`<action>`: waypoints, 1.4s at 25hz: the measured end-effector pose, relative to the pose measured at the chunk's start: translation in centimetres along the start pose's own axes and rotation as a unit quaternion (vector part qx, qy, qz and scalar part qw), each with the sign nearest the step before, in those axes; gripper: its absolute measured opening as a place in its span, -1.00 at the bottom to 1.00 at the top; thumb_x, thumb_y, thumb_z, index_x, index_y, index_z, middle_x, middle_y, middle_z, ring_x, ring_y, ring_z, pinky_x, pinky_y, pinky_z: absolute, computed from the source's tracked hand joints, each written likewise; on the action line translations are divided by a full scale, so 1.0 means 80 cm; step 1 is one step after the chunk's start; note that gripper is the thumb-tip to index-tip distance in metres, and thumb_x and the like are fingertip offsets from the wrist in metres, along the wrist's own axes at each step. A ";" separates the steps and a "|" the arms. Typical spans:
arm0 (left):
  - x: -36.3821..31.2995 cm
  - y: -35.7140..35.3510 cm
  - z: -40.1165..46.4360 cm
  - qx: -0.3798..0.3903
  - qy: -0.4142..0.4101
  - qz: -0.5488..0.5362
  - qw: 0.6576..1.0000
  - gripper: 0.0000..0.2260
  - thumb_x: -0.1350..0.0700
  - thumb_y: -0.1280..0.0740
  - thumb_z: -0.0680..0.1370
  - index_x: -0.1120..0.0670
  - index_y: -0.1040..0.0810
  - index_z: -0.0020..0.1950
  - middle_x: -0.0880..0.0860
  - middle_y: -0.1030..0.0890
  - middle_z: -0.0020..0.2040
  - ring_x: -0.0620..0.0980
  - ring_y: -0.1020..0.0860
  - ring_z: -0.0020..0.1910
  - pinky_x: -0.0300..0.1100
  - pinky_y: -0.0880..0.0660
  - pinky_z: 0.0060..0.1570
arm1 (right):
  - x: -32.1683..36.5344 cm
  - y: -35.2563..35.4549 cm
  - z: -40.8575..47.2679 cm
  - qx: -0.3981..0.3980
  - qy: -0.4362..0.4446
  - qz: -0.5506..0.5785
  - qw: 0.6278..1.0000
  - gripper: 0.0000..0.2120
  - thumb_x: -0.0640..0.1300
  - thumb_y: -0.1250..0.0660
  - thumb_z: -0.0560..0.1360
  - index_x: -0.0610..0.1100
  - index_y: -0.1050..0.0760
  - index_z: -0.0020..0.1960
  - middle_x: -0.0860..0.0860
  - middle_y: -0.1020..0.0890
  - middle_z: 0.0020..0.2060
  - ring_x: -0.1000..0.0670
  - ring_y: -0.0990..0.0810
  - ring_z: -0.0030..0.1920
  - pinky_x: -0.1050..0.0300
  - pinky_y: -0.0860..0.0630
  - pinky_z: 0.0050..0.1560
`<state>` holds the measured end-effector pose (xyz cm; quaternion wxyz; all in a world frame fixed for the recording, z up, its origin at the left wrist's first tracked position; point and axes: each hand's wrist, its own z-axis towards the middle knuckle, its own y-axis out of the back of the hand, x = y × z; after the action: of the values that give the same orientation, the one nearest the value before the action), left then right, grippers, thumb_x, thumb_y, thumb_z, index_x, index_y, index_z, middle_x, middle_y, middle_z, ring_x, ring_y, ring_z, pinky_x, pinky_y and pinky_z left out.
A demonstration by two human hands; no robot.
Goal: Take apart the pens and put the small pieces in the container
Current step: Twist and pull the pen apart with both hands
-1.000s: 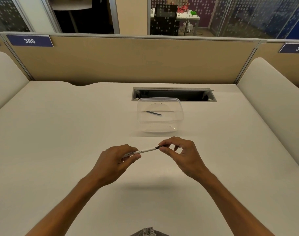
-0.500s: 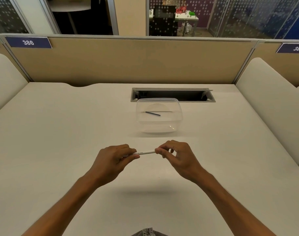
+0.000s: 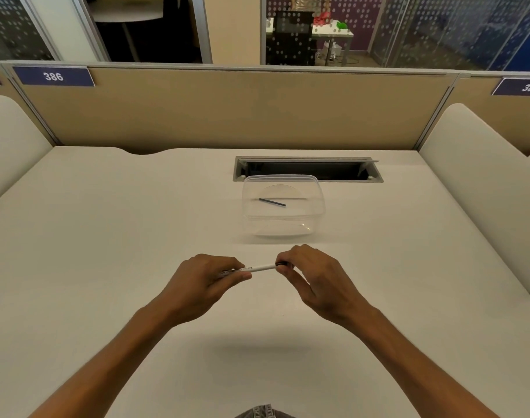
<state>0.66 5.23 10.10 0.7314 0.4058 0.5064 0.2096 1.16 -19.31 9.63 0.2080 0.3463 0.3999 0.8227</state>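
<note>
A white pen (image 3: 259, 268) with small black print is held level above the desk. My left hand (image 3: 205, 282) grips its left part, hiding that end. My right hand (image 3: 312, 277) pinches the pen's dark right end between thumb and fingers. Beyond the hands stands a clear plastic container (image 3: 283, 224). Inside it lies one thin dark pen piece (image 3: 272, 202).
The white desk (image 3: 107, 236) ends at a tan partition at the back. An open cable slot (image 3: 307, 169) sits just behind the container. Cream side panels stand at the left and right edges.
My right hand has slid left along the pen, so less white barrel shows between the hands. Both hands have dipped slightly.
</note>
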 end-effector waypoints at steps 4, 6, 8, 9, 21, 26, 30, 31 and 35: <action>-0.004 0.006 0.003 -0.026 -0.031 -0.001 0.999 -0.76 -0.19 -0.25 0.53 -0.09 -0.62 -0.12 -0.24 -0.47 -0.41 -0.16 -0.39 -0.43 -0.29 -0.23 -0.43 | 0.002 0.001 0.002 -0.015 -0.008 0.025 1.000 -0.82 -0.10 -0.19 0.62 -0.16 -0.52 -0.01 0.03 -0.56 -0.22 0.00 -0.46 -0.26 0.14 -0.43 -0.26; -0.007 0.008 0.003 -0.034 -0.053 0.019 0.998 -0.77 -0.16 -0.26 0.54 -0.08 -0.63 -0.11 -0.24 -0.44 -0.42 -0.16 -0.39 -0.43 -0.25 -0.29 -0.44 | 0.007 -0.004 0.001 -0.023 -0.049 0.082 0.995 -0.85 -0.11 -0.20 0.61 -0.10 -0.50 -0.08 0.13 -0.51 -0.26 0.09 -0.42 -0.27 0.26 -0.37 -0.24; -0.011 0.010 0.002 -0.044 -0.084 0.071 0.993 -0.74 -0.15 -0.23 0.56 -0.05 -0.63 -0.10 -0.18 -0.45 -0.41 -0.13 -0.39 -0.44 -0.16 -0.37 -0.49 | 0.012 -0.007 0.002 0.001 -0.137 0.187 0.973 -0.75 -0.08 -0.17 0.61 0.00 -0.45 -0.22 0.20 -0.49 -0.37 0.14 -0.42 -0.32 0.34 -0.32 -0.25; -0.012 0.010 0.002 -0.048 -0.100 0.101 0.989 -0.72 -0.15 -0.21 0.56 -0.03 -0.63 -0.10 -0.14 -0.49 -0.39 -0.11 -0.40 -0.46 -0.14 -0.40 -0.51 | 0.013 -0.008 0.003 0.033 -0.190 0.255 0.947 -0.68 -0.07 -0.14 0.63 0.01 -0.41 -0.30 0.19 -0.47 -0.44 0.14 -0.42 -0.36 0.31 -0.31 -0.25; -0.008 0.014 0.001 -0.004 -0.037 0.033 0.999 -0.69 -0.29 -0.16 0.52 -0.11 -0.54 -0.09 -0.15 -0.47 -0.44 -0.09 -0.43 -0.42 -0.27 -0.29 -0.44 | 0.010 0.003 0.000 -0.009 -0.015 -0.003 1.000 -0.80 -0.03 -0.14 0.62 -0.08 -0.50 -0.01 0.05 -0.57 -0.23 -0.01 -0.48 -0.33 0.08 -0.45 -0.34; -0.011 0.015 0.001 0.013 -0.037 -0.032 0.999 -0.70 -0.29 -0.20 0.51 -0.12 -0.58 -0.11 -0.06 -0.44 -0.45 -0.08 -0.36 -0.47 -0.23 -0.24 -0.45 | 0.012 0.005 0.003 -0.001 0.049 -0.056 0.997 -0.79 -0.10 -0.15 0.61 -0.17 -0.51 -0.05 -0.02 -0.56 -0.26 -0.03 -0.43 -0.35 0.20 -0.29 -0.34; -0.020 0.017 0.001 -0.039 -0.091 0.057 0.993 -0.70 -0.21 -0.21 0.54 -0.06 -0.61 -0.14 -0.07 -0.48 -0.43 -0.08 -0.38 -0.48 -0.16 -0.34 -0.52 | 0.021 -0.001 0.001 0.006 -0.063 0.093 0.994 -0.75 -0.11 -0.10 0.62 -0.05 -0.38 -0.21 0.09 -0.46 -0.41 0.04 -0.37 -0.42 0.20 -0.32 -0.37; -0.022 0.017 0.001 -0.060 -0.118 0.121 0.984 -0.71 -0.17 -0.21 0.56 -0.04 -0.62 -0.13 -0.07 -0.50 -0.42 -0.06 -0.40 -0.50 -0.15 -0.37 -0.56 | 0.024 -0.004 0.003 0.008 -0.125 0.177 0.976 -0.70 -0.12 -0.10 0.62 0.00 -0.35 -0.29 0.10 -0.43 -0.48 0.03 -0.39 -0.45 0.21 -0.33 -0.38; -0.023 0.015 0.003 -0.071 -0.167 0.231 0.956 -0.71 -0.10 -0.21 0.59 0.03 -0.63 -0.10 -0.03 -0.55 -0.39 0.06 -0.43 -0.52 -0.13 -0.38 -0.64 | 0.030 -0.008 0.011 0.048 -0.332 0.457 0.824 -0.47 -0.18 -0.07 0.65 0.05 -0.29 -0.49 0.14 -0.27 -0.56 0.00 -0.32 -0.53 0.17 -0.37 -0.40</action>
<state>0.28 4.55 12.17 0.7641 0.4883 0.2531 0.3371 0.26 -17.00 10.49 -0.0881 0.7508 0.1415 0.6392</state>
